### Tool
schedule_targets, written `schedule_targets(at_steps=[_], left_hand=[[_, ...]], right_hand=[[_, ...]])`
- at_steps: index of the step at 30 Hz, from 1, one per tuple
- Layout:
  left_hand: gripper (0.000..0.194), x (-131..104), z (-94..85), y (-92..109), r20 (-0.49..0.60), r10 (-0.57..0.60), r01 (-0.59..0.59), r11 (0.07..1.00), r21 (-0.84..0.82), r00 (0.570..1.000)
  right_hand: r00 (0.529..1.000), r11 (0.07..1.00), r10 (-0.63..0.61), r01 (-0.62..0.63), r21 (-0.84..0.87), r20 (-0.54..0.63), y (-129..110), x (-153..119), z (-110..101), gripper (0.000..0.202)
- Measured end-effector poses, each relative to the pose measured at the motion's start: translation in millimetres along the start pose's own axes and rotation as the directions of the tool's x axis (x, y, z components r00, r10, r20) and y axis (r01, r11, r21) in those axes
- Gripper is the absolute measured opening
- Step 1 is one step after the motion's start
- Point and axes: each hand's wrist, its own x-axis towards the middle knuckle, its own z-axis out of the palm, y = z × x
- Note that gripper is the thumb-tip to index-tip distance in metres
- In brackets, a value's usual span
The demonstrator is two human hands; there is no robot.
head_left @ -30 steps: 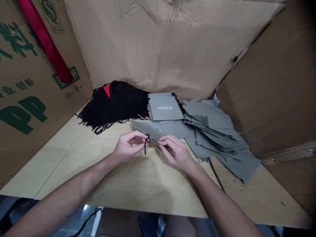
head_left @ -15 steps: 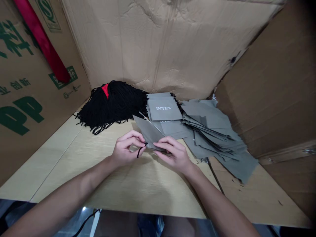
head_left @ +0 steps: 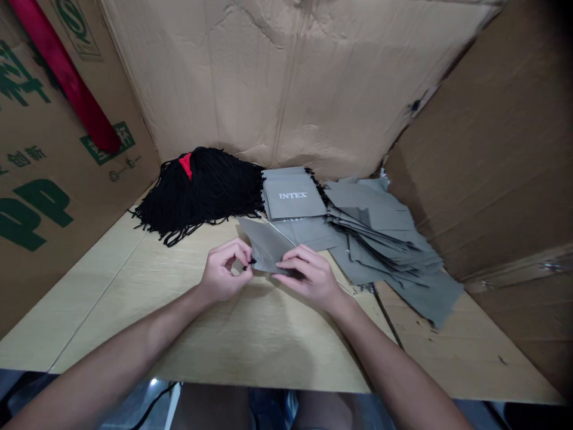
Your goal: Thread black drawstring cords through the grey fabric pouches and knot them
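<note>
My right hand [head_left: 308, 275] grips a grey fabric pouch [head_left: 267, 243] at its right side, together with a thin metal rod [head_left: 278, 229] that slants up and left across the pouch. At the pouch's left corner, my left hand [head_left: 227, 269] pinches a short black cord [head_left: 249, 264] between thumb and forefinger. Behind my hands lies a stack of grey pouches [head_left: 293, 206], the top one printed INTEX. A large bundle of black cords [head_left: 206, 191] with a red tie sits to its left.
A spread heap of grey fabric pieces [head_left: 385, 227] lies on the right of the wooden table [head_left: 250, 340]. Cardboard walls [head_left: 215, 77] stand at the back and both sides. A red strap [head_left: 71, 77] hangs at the left.
My left hand has drawn slightly left, and the dangling cord end has gone up into its fingers. The pouch is tilted flatter. The whole view has shifted a little.
</note>
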Motion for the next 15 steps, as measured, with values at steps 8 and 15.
schedule_targets(at_steps=[8, 15], left_hand=[[0.013, 25.1, -59.5, -20.2, 0.203, -0.353, 0.301, 0.922, 0.244, 0.913], [0.019, 26.4, -64.5, -22.2, 0.463, -0.200, 0.015, 0.928, 0.372, 0.863]], right_hand=[[0.851, 0.920, 0.372, -0.391, -0.025, 0.371, 28.3, -11.6, -35.2, 0.025], [0.752, 0.892, 0.366, -0.452, 0.025, 0.548, 27.1, -9.1, -48.3, 0.024]])
